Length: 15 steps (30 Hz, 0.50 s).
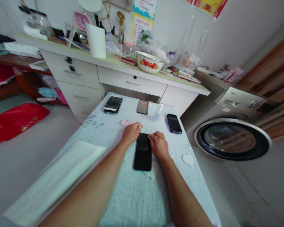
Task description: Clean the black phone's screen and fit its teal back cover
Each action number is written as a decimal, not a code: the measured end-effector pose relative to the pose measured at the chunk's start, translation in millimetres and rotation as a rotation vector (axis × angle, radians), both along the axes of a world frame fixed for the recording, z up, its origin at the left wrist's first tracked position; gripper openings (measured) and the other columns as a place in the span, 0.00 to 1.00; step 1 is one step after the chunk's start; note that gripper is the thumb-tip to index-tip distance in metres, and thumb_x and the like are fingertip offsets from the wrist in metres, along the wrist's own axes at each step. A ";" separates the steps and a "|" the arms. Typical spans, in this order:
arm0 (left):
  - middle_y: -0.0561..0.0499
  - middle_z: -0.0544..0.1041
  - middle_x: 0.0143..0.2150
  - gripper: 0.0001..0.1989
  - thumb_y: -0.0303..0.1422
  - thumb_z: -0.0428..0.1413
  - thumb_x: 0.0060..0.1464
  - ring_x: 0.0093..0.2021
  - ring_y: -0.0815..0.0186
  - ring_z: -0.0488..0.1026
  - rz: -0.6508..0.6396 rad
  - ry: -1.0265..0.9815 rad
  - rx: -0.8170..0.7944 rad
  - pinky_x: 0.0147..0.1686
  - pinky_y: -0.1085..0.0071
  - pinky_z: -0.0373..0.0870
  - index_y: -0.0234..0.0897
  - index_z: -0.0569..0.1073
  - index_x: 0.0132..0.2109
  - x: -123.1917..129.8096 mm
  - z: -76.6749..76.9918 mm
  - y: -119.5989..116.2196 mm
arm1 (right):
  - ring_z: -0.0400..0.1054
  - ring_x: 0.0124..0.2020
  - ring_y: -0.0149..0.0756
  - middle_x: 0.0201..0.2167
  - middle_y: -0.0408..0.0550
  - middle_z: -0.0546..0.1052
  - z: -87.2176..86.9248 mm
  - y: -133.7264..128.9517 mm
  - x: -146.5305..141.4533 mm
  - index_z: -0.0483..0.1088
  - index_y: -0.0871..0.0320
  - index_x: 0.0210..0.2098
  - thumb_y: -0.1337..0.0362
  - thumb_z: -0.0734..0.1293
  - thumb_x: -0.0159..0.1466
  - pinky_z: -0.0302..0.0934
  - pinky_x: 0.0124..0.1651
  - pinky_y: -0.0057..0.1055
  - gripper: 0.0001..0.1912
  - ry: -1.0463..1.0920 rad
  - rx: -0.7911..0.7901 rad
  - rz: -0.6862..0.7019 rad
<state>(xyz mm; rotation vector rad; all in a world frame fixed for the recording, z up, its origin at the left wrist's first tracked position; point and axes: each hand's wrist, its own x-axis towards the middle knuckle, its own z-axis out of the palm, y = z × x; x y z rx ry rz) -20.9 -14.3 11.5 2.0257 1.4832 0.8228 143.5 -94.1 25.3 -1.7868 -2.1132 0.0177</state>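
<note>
A black smartphone (142, 154) lies on the cloth-covered table, dark screen up, between my forearms. My left hand (132, 132) is closed just above its top left corner, thumb and fingertips pressed together; what they hold, if anything, is too small to make out. At the top right corner, my right hand (159, 144) has curled fingers, with thumb and forefinger pinching the phone's edge. Beyond my hands stand a small clear spray bottle (157, 113) and a brownish phone case (142, 107) lying flat. Another dark phone (174, 123) with a blue edge lies to the right.
Stacked phones (113, 104) lie at the far left of the table (132, 201). A long pale folded sheet (56, 183) runs along the left edge. Behind, a desk (73, 50) carries a flowered bowl (149, 63) and a paper roll (96, 41). A washing machine (217, 104) stands right.
</note>
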 end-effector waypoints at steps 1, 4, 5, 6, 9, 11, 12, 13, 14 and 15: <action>0.50 0.80 0.33 0.17 0.33 0.42 0.60 0.36 0.63 0.75 -0.002 0.004 0.000 0.38 0.70 0.66 0.40 0.77 0.42 -0.1 0.0 -0.1 | 0.61 0.43 0.38 0.40 0.48 0.72 0.7 0.3 -1.0 0.76 0.51 0.44 0.63 0.59 0.70 0.57 0.44 0.31 0.14 -0.008 -0.002 0.005; 0.50 0.80 0.34 0.17 0.33 0.42 0.60 0.37 0.63 0.75 0.000 0.016 0.006 0.38 0.70 0.65 0.40 0.76 0.43 -0.4 -0.8 -0.1 | 0.60 0.42 0.38 0.40 0.48 0.72 1.7 1.9 -5.2 0.76 0.51 0.43 0.64 0.58 0.71 0.56 0.44 0.31 0.14 -0.036 -0.015 0.022; 0.50 0.80 0.34 0.17 0.33 0.42 0.61 0.37 0.63 0.75 0.002 0.020 0.008 0.38 0.71 0.65 0.40 0.76 0.43 -0.5 -0.9 -0.1 | 0.60 0.41 0.38 0.40 0.48 0.72 1.9 2.6 -6.9 0.76 0.51 0.42 0.64 0.58 0.71 0.56 0.43 0.30 0.14 -0.044 -0.020 0.024; 0.50 0.80 0.34 0.17 0.34 0.42 0.61 0.37 0.63 0.75 0.002 0.023 0.009 0.38 0.71 0.65 0.41 0.76 0.43 -0.5 -1.0 -0.2 | 0.60 0.41 0.38 0.40 0.48 0.72 2.0 3.4 -8.5 0.76 0.51 0.42 0.64 0.58 0.71 0.56 0.43 0.30 0.14 -0.050 -0.023 0.025; 0.50 0.80 0.34 0.18 0.34 0.41 0.62 0.36 0.63 0.75 -0.001 0.027 0.007 0.38 0.71 0.65 0.40 0.76 0.42 -0.5 -0.2 -0.5 | 0.60 0.41 0.38 0.39 0.48 0.72 3.3 6.2 -13.2 0.76 0.52 0.42 0.63 0.57 0.71 0.56 0.43 0.30 0.15 -0.065 -0.027 0.040; 0.50 0.79 0.33 0.18 0.34 0.40 0.62 0.36 0.63 0.75 -0.008 0.026 0.005 0.37 0.70 0.65 0.40 0.76 0.43 -0.5 0.3 -0.3 | 0.60 0.41 0.38 0.39 0.48 0.72 5.3 8.5 -16.1 0.76 0.52 0.42 0.63 0.57 0.71 0.56 0.43 0.31 0.15 -0.079 -0.031 0.060; 0.50 0.79 0.33 0.18 0.34 0.40 0.62 0.36 0.63 0.75 -0.012 0.023 0.005 0.37 0.70 0.65 0.40 0.75 0.42 -0.6 0.2 -0.1 | 0.60 0.40 0.38 0.39 0.48 0.72 6.6 9.8 -17.6 0.76 0.52 0.42 0.63 0.57 0.71 0.56 0.44 0.31 0.15 -0.088 -0.035 0.075; 0.50 0.79 0.32 0.18 0.34 0.40 0.62 0.36 0.63 0.75 -0.014 0.016 0.006 0.37 0.70 0.66 0.40 0.75 0.42 -0.7 -0.2 0.3 | 0.60 0.40 0.38 0.38 0.49 0.72 7.9 11.4 -19.0 0.76 0.53 0.42 0.64 0.57 0.71 0.56 0.44 0.32 0.15 -0.098 -0.040 0.090; 0.50 0.79 0.32 0.18 0.34 0.40 0.62 0.36 0.63 0.75 -0.015 0.005 0.007 0.38 0.71 0.66 0.40 0.75 0.42 -1.0 -0.7 0.7 | 0.60 0.40 0.38 0.38 0.49 0.72 9.2 13.1 -20.6 0.76 0.53 0.42 0.64 0.57 0.71 0.56 0.45 0.32 0.15 -0.109 -0.045 0.106; 0.51 0.79 0.32 0.18 0.34 0.40 0.62 0.36 0.64 0.75 -0.013 -0.011 0.008 0.38 0.71 0.66 0.40 0.75 0.42 -1.3 -1.5 1.1 | 0.60 0.40 0.38 0.38 0.49 0.72 10.3 14.9 -22.1 0.76 0.53 0.42 0.64 0.57 0.71 0.56 0.45 0.32 0.15 -0.119 -0.050 0.120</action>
